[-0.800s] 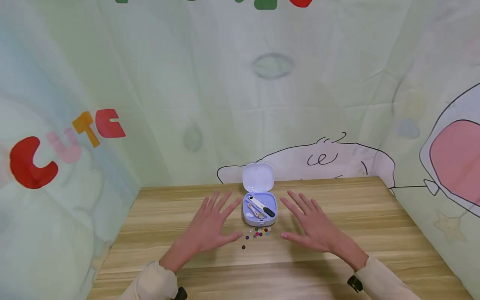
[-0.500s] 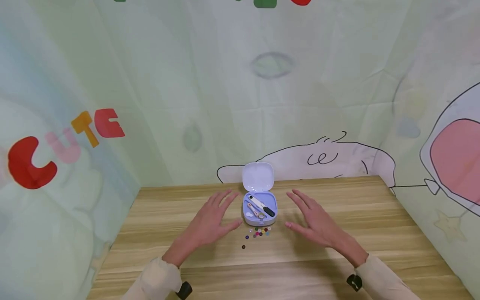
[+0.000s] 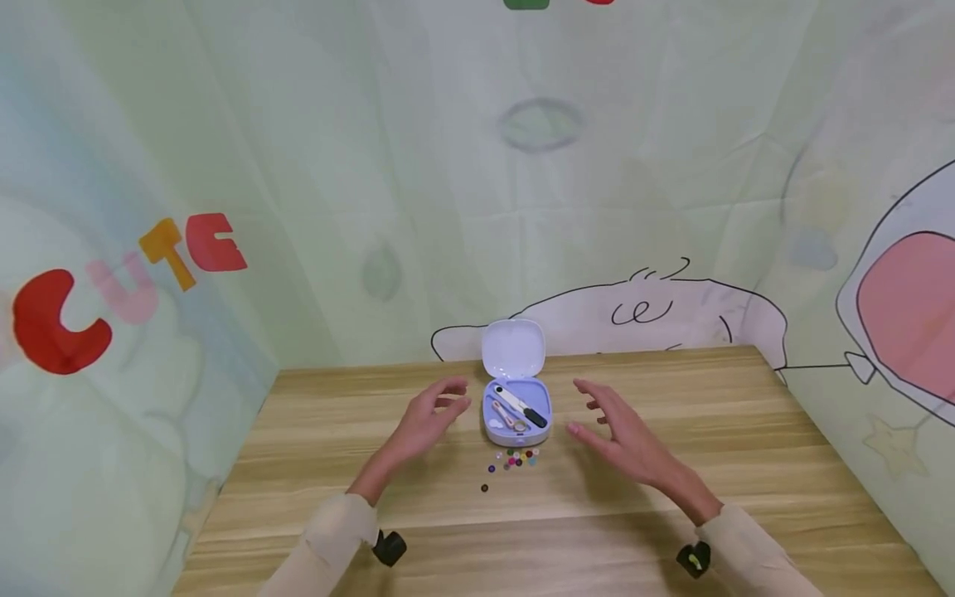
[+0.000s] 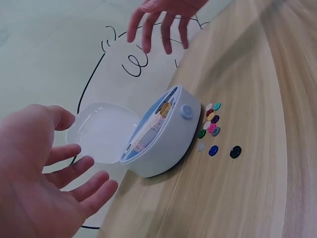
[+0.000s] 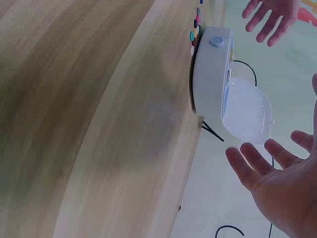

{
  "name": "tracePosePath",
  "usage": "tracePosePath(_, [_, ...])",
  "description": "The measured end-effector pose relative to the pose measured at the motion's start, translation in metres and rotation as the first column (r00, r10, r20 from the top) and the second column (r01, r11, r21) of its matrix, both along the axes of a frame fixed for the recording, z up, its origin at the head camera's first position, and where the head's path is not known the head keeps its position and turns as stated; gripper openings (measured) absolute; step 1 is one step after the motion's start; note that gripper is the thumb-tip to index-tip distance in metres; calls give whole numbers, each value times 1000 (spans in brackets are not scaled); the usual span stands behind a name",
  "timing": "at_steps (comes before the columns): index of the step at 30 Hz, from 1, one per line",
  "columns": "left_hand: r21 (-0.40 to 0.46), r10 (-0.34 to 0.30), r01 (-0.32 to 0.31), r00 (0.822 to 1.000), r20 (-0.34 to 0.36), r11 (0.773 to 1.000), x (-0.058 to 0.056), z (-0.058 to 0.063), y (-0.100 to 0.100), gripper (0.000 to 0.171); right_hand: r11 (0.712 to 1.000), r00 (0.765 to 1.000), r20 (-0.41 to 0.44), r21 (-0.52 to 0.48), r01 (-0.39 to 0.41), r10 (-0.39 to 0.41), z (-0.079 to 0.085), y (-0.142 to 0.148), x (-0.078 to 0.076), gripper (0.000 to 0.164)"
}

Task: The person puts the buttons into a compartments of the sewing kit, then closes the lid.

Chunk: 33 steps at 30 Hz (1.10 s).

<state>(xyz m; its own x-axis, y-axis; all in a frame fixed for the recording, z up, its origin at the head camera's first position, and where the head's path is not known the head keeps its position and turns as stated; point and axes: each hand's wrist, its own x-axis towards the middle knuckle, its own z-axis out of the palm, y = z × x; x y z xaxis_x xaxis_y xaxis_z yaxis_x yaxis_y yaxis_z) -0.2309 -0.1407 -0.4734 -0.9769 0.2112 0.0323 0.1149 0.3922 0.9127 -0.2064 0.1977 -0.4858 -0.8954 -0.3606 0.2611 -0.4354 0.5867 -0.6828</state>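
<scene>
A small pale-blue case (image 3: 516, 437) stands on the wooden table, its white lid (image 3: 514, 348) raised at the back. Inside lie a white tool with a black handle (image 3: 534, 417), a small pinkish tool (image 3: 503, 412) and a ring-shaped piece (image 3: 520, 426). Several coloured buttons (image 4: 212, 128) lie scattered in front of it, a dark one (image 4: 236, 151) farthest out. My left hand (image 3: 427, 420) hovers left of the case, fingers relaxed and holding nothing. On the other side my right hand (image 3: 625, 434) hovers with fingers loosely bent, apart from the case.
The wooden table (image 3: 313, 464) ends at a printed cloth backdrop (image 3: 358, 207) behind the case. Cloth also hangs along the left and right sides. Dark wrist devices (image 3: 390, 548) sit at both sleeve cuffs.
Both hands have turned from palms-down with spread fingers to a more sideways pose, their fingers bending slightly. The left hand has moved a little forward. Case and buttons stay put.
</scene>
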Motion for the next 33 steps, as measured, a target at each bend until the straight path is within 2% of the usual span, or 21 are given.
tracePosePath(4, [124, 21, -29, 997, 69, 992, -7, -6, 5, 36, 997, 999, 40, -75, -10, 13, -5, -2, -2, 58])
tracePosePath(7, [173, 49, -68, 992, 116, 983, -11, -10, 11, 35, 995, 999, 46, -99, -22, 27, -8, -3, -3, 50])
tracePosePath(13, [185, 124, -162, 972, 199, 969, -19, -18, 21, 33, 991, 996, 51, -117, -71, 78, -12, -9, -5, 40])
tracePosePath(17, [191, 139, -188, 960, 244, 963, -23, -23, 26, 32, 988, 992, 65, -114, -102, 110, -15, -16, -5, 33])
tracePosePath(21, [171, 107, -163, 949, 298, 972, -26, -27, 27, 34, 984, 988, 39, -104, -143, 147, -19, -24, -5, 26])
tracePosePath(25, [164, 31, -96, 933, 360, 982, -27, -28, 27, 39, 979, 982, 38, -90, -181, 185, -24, -29, -5, 23])
tracePosePath(29, [199, -30, -56, 913, 406, 978, -29, -30, 26, 40, 974, 975, 51, -82, -211, 216, -29, -33, -5, 21])
tracePosePath(33, [218, -49, -48, 906, 420, 975, -32, -32, 26, 38, 969, 970, 56, -86, -231, 236, -35, -36, -5, 24])
